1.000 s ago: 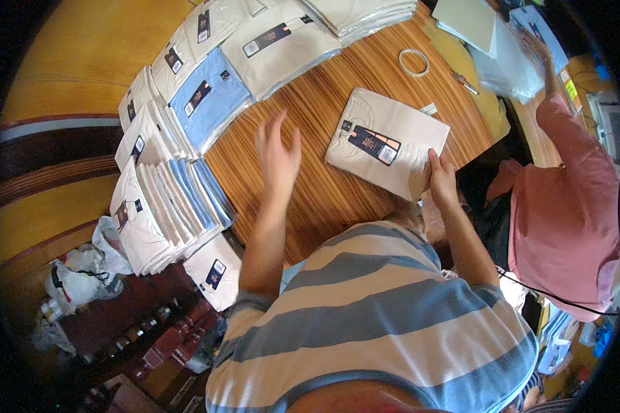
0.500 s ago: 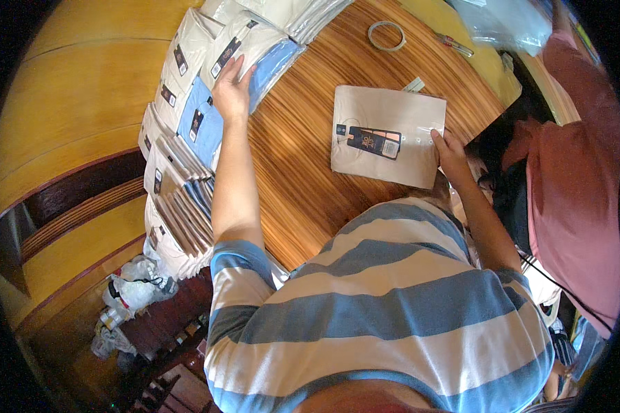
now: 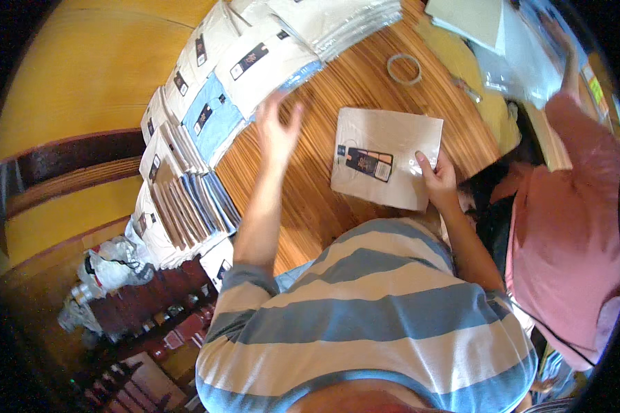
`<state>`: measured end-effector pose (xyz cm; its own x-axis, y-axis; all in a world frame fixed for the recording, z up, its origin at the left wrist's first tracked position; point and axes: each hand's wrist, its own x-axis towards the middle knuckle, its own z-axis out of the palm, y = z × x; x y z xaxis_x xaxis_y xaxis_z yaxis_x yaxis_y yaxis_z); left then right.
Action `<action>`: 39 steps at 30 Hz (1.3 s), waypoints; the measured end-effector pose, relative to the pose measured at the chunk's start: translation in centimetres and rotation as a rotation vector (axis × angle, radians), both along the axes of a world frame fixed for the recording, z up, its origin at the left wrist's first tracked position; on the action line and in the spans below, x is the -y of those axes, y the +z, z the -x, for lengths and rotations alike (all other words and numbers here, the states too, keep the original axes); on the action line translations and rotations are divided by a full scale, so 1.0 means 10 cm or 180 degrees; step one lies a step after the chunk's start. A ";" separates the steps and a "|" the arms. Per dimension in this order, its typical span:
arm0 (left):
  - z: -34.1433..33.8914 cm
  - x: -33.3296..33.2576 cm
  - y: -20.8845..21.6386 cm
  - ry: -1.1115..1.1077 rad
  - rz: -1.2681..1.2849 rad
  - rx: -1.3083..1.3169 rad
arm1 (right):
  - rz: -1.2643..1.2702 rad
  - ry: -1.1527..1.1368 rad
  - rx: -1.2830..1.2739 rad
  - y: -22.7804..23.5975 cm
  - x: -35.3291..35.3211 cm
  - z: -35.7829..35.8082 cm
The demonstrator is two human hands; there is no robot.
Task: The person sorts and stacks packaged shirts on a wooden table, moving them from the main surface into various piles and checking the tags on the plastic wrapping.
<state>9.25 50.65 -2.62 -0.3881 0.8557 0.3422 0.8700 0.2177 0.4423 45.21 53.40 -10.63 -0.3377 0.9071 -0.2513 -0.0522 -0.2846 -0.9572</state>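
Observation:
My right hand (image 3: 437, 177) grips the right edge of a folded beige garment (image 3: 386, 138) in a clear plastic sleeve, thumb on top. A dark hang tag (image 3: 365, 164) lies on its front. My left hand (image 3: 277, 131) is open and slightly blurred, fingers apart, above the wooden table (image 3: 293, 199). Nearest to it, at the table's left edge, are a stack of packaged white garments (image 3: 265, 41) and a packaged blue garment (image 3: 217, 118), both with dark tags.
A tape roll (image 3: 404, 69) lies at the far side, near yellow cloth (image 3: 437, 51). Clear plastic bags (image 3: 523, 72) sit at the far right, where a co-worker in a pink sleeve (image 3: 565, 227) reaches. More packaged garments (image 3: 189, 210) stand in a row at left.
My left hand has left the stack of packaged garments and moved right over the table. My right hand still holds the beige garment. The whole view has shifted a little.

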 end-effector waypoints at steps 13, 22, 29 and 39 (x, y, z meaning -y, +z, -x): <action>-0.21 0.98 0.20 -0.0157 -0.1249 0.5227 | -0.0863 0.1187 -0.0672 1.65 -1.27 1.45; 1.31 0.24 0.31 0.0894 -0.1358 0.3298 | -0.3585 0.1079 0.0976 1.51 -2.22 3.22; 1.58 0.09 -0.19 0.1138 -0.0864 0.3215 | -0.3684 0.1587 0.2807 1.82 -2.08 3.55; 1.53 0.06 -0.31 0.1128 -0.1088 0.2598 | -0.3037 0.2046 0.2870 1.28 -2.76 5.23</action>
<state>-6.01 50.09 -5.72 -0.8354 0.5463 0.0609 0.1728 0.1559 0.9725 -7.06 80.99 2.14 -0.7972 0.6037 0.0051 0.5432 0.7209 -0.4304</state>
